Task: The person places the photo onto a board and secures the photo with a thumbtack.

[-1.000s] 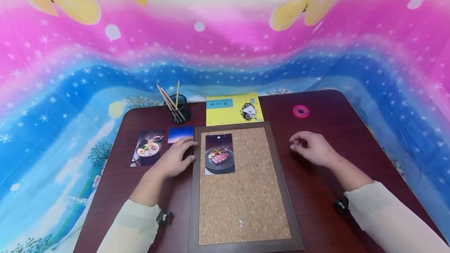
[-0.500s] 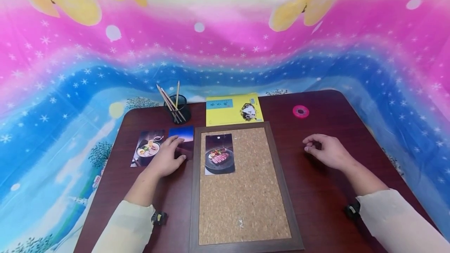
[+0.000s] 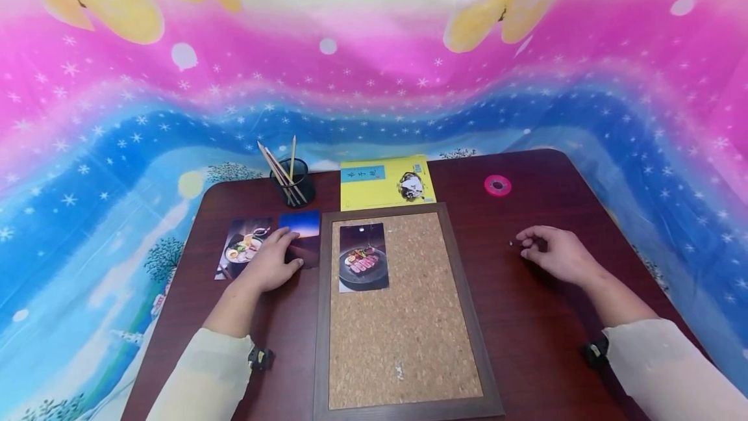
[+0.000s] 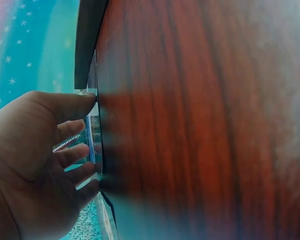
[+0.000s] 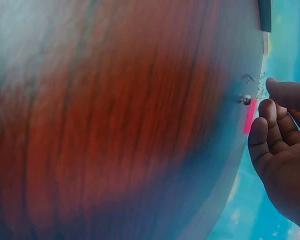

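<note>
My left hand [image 3: 271, 260] lies over two photos on the table, a blue sunset photo [image 3: 300, 221] and a ramen bowl photo [image 3: 242, 249]. Its fingertips rest at the sunset photo, and the left wrist view shows its thumb [image 4: 72, 106] and fingers spread along the photo's edge. Beside them lies a framed corkboard [image 3: 409, 336] with a steak photo [image 3: 363, 262] fixed by a small pin near its top. My right hand [image 3: 558, 253] hovers loosely bent just right of a small silver pushpin [image 5: 246, 100] on the table, apart from it.
Behind the corkboard is a yellow booklet [image 3: 380, 197]. A black mesh cup [image 3: 299, 190] of pencils stands at the back left. A round pink case [image 3: 498, 186] lies at the back right. A patterned curtain [image 3: 374, 96] surrounds the table [image 3: 467, 171].
My left hand has drawn left from the corkboard's edge onto the photos. My right hand has moved right, and the small pushpin now shows at its fingertips.
</note>
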`<state>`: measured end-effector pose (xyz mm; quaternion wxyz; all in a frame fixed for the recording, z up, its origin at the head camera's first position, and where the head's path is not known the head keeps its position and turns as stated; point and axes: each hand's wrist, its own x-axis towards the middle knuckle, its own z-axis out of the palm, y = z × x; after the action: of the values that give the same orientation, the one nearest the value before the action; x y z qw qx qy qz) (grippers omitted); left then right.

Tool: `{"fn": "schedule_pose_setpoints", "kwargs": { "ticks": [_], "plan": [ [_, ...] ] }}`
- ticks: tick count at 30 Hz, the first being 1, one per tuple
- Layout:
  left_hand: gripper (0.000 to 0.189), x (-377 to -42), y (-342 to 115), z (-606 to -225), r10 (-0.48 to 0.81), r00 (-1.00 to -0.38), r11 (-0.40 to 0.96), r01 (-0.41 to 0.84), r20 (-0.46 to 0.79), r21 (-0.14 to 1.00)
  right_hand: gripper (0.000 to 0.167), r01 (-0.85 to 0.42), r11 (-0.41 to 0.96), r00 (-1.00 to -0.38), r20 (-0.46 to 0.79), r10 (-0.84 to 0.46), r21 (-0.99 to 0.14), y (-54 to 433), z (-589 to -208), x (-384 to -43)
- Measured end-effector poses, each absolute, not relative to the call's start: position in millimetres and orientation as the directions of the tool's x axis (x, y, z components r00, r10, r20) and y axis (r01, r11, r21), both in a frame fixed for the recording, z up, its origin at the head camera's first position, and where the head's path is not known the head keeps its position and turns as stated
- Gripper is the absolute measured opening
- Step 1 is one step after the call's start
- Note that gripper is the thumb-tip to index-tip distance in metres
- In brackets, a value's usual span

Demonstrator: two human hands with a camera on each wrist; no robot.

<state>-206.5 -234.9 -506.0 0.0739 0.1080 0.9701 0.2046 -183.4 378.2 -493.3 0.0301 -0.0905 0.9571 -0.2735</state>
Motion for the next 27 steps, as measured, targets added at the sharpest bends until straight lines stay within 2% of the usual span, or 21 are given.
{"fn": "schedule_pose_setpoints", "kwargs": {
  "ticks": [5, 14, 27],
  "plan": [
    [0.071, -210, -236, -503, 0.250, -0.962, 0.898, 0.189, -0.108, 0.397, 0.027, -0.135, 0.839, -0.981, -0.047, -0.187, -0.526, 384, -496, -186],
    [0.075, -211, -237, -502, 0.278, -0.951, 0.911, 0.218, -0.132, 0.351, 0.024, -0.138, 0.860, -0.982, -0.049, -0.185, -0.492, 390, -504, -194],
    [0.078, -209, -237, -501, 0.277, -0.948, 0.916, 0.211, -0.158, 0.342, 0.018, -0.159, 0.879, -0.977, -0.056, -0.206, -0.449, 389, -509, -199]
  ]
}}
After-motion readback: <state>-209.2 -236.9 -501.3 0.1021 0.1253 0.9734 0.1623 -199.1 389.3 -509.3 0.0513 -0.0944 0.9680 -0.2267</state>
